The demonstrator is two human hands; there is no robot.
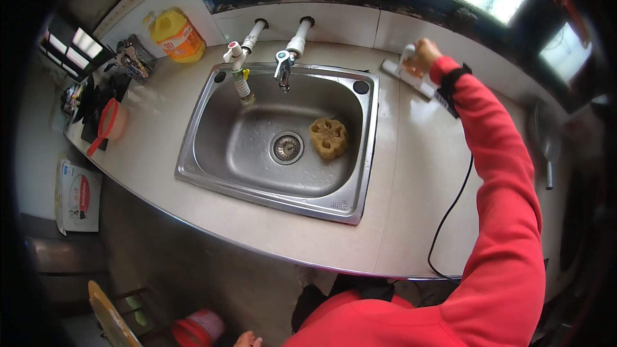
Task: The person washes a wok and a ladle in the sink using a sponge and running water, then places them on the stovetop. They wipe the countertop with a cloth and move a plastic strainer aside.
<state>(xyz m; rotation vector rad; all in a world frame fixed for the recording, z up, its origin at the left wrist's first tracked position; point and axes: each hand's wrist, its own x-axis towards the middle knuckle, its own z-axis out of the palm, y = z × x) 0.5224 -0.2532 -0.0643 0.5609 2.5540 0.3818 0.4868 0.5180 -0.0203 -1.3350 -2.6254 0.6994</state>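
Note:
My right hand [424,55] reaches to the back of the counter, right of the sink. Its fingers close around the upright handle of a white bar-shaped tool [418,84], whose exact kind I cannot tell. My left hand [248,340] shows only in part at the bottom edge, low beside my body, and its fingers are mostly cut off. Before me is a stainless steel sink [250,164]. A brown sponge [328,139] with holes sits in its basin, right of the drain strainer [288,148].
Two taps [284,60] [234,55] overhang the sink's rear rim. A yellow jug [177,36] stands at the back left, a red-rimmed dipper [113,120] farther left. A black cord [450,207] crosses the counter's right part. Below stands a red bucket [197,328].

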